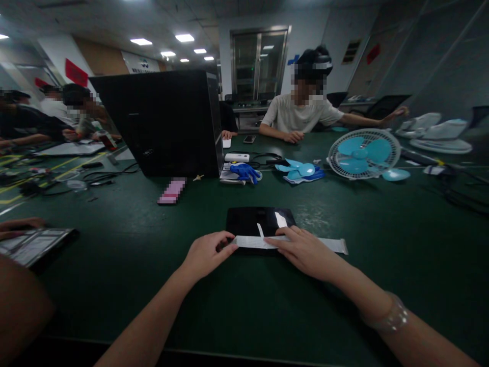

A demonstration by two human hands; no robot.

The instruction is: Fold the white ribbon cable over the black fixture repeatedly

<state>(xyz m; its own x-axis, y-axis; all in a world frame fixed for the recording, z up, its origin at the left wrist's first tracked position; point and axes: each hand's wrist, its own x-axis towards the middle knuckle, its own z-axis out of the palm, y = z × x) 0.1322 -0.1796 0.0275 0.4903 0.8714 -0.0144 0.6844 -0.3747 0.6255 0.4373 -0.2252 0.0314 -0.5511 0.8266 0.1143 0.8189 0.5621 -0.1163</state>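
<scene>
A long white strip (250, 242), looking like a flat ribbon cable, lies across a black flat object (244, 219) on the table in front of me. My left hand (208, 255) pinches the strip's left end between thumb and fingers. Stretched over the strip's middle, my right hand (305, 255) rests with its fingers extended, the fingertips touching it. A narrow white tab (260, 231) sticks up from the strip near those fingertips. Past my right hand the strip's other end reaches beyond the black object. Exactly what the black object is, I cannot tell; its right part is glossy.
A large black computer case (164, 122) stands at the back left, with a phone (171, 191) before it. Blue gloves (246, 173), loose blue fan blades (300, 168) and a caged fan (362, 153) lie farther back. A co-worker (301, 112) sits opposite; another's hand (23, 224) is at left.
</scene>
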